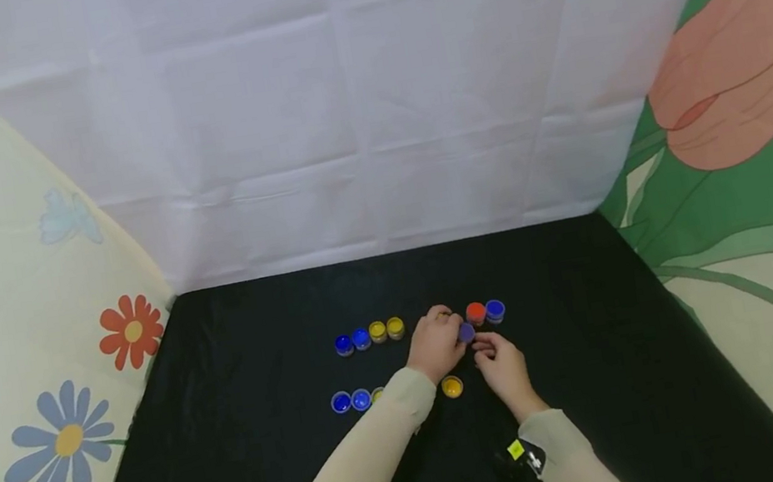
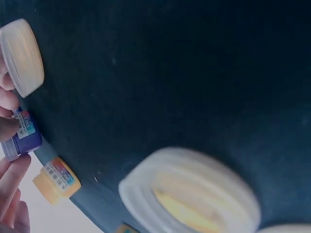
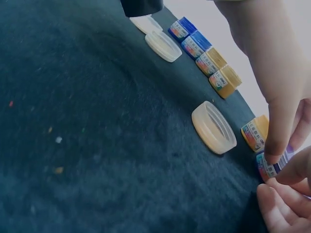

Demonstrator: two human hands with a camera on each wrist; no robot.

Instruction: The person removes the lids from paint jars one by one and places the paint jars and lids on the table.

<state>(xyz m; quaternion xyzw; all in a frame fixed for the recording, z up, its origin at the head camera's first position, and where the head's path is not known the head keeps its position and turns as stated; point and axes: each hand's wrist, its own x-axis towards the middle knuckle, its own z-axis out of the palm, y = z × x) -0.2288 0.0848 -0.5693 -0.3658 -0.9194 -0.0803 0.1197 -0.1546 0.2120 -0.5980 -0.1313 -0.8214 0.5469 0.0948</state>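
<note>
A small purple paint jar (image 1: pixel 466 333) with a printed label is between my two hands. My left hand (image 1: pixel 437 344) pinches it from the left, its thumb on the jar (image 2: pixel 28 138) in the left wrist view. From the right, the fingertips of my right hand (image 1: pixel 504 367) grip the same jar (image 3: pixel 265 170), partly covering it. A yellow-orange jar (image 3: pixel 255 133) stands just beside it. Nearer to me lies a translucent round lid (image 3: pixel 214 128) with its hollow side showing. My left sleeve hides part of the near row in the head view.
Left of my hands, two blue jars (image 1: pixel 353 341) and two yellow jars (image 1: pixel 387 329) stand in a row. On the right are a red-orange jar (image 1: pixel 475 313) and a blue-violet jar (image 1: pixel 495 311). More lids (image 1: pixel 351 401) lie nearer me on the black cloth (image 1: pixel 235 433). White fabric (image 1: pixel 357 153) hangs behind.
</note>
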